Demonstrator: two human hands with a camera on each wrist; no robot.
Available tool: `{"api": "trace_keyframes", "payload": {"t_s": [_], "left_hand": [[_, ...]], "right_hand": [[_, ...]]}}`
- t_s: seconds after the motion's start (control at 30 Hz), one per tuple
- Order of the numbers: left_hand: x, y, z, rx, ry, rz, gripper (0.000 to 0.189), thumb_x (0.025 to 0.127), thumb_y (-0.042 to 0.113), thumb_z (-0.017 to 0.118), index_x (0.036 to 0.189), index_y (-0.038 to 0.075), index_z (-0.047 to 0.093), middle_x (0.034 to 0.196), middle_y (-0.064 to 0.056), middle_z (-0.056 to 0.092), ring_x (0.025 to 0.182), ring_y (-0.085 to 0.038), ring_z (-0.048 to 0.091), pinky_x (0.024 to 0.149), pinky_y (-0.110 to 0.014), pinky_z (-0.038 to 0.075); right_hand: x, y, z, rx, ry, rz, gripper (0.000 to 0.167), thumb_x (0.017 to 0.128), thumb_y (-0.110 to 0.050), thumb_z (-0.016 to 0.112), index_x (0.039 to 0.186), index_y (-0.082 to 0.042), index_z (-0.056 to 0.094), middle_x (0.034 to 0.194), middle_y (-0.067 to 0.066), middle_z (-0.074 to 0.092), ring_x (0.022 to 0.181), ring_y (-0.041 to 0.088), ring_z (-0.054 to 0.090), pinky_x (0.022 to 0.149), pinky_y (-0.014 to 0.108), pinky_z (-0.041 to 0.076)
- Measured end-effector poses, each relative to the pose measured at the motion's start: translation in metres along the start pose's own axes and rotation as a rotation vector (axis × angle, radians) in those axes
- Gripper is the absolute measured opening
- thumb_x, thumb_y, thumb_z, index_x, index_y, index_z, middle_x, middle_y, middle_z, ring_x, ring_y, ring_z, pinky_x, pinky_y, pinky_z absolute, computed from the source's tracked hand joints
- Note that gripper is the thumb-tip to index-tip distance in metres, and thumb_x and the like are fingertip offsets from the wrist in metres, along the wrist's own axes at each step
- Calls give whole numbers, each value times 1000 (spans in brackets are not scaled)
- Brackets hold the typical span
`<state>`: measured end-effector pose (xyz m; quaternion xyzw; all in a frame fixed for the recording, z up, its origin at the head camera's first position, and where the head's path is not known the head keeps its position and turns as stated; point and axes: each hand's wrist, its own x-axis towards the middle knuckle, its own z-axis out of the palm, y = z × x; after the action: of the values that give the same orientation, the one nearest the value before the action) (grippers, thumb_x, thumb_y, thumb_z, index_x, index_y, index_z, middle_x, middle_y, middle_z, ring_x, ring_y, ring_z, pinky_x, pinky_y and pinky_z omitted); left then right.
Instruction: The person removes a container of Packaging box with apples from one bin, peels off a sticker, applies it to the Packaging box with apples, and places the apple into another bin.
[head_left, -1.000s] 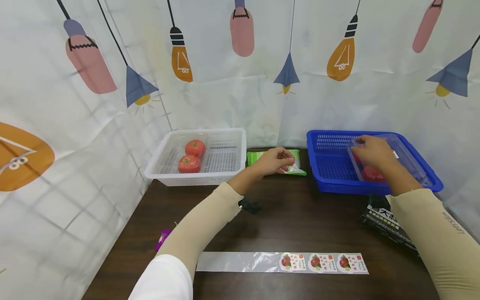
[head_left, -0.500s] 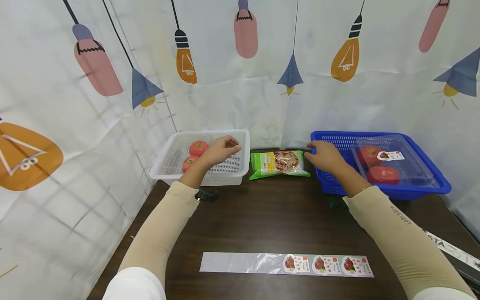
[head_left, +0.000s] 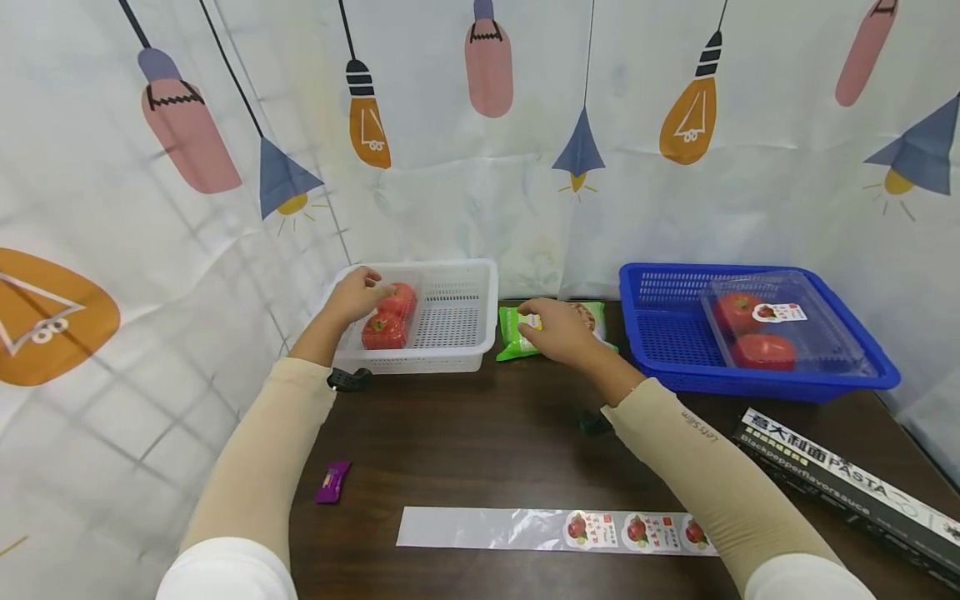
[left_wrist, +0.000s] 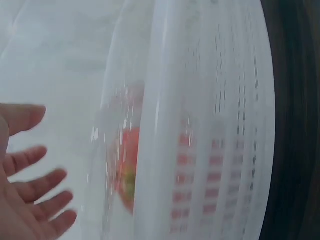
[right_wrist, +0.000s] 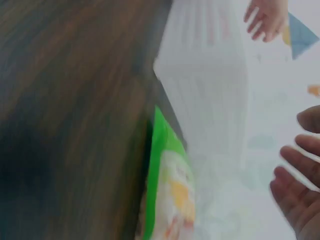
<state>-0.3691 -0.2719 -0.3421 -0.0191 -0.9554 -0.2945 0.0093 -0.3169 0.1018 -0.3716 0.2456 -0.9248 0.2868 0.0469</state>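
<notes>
Two hands are at work along the far edge of the surface (head_left: 525, 450). My left hand (head_left: 358, 293) reaches into the white basket (head_left: 457, 312) near the far left corner, its grip spread beside the clear tomato pack (head_left: 388, 318). My right hand (head_left: 558, 331) hovers over the green snack bag (head_left: 513, 332) lying between the baskets, fingers relaxed and apart, gripping nothing.

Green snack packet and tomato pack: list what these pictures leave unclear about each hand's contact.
- Green snack packet: in the head view the right hand covers its middle, so any grip is hidden; the right wrist view is motion-blurred.
- Tomato pack in the white basket: the left hand overlaps its far end; touch or grip is unclear.
- Left wrist view: blurred, with the basket wall screening the tomatoes.
</notes>
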Motion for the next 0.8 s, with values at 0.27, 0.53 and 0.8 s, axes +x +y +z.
{"api": "trace_keyframes", "payload": {"t_s": [0.27,0.53,0.8], "left_hand": [[0,-35,-14,-3,2,-210,82,96,40,54,148,-10,16,145,-35,29,132,-49,31,104,-60,32],[5,-37,-4,3,-6,-251,95,92,47,56,150,-9,5,150,-34,23,135,-49,27,106,-60,30],[8,-32,-1,-103,14,-273,88,95,46,54,152,-5,12,152,-30,22,136,-48,27,105,-59,31]], "right_hand": [[18,-37,40,86,-104,-99,39,99,-26,57,133,-6,57,130,6,59,113,26,58,91,41,48],[31,-50,64,51,-111,-94,42,99,-27,58,135,-6,55,135,6,56,120,21,54,99,38,44],[46,-64,79,-161,-140,-23,56,102,-42,46,141,-2,46,138,13,53,128,27,48,105,42,38]]}}
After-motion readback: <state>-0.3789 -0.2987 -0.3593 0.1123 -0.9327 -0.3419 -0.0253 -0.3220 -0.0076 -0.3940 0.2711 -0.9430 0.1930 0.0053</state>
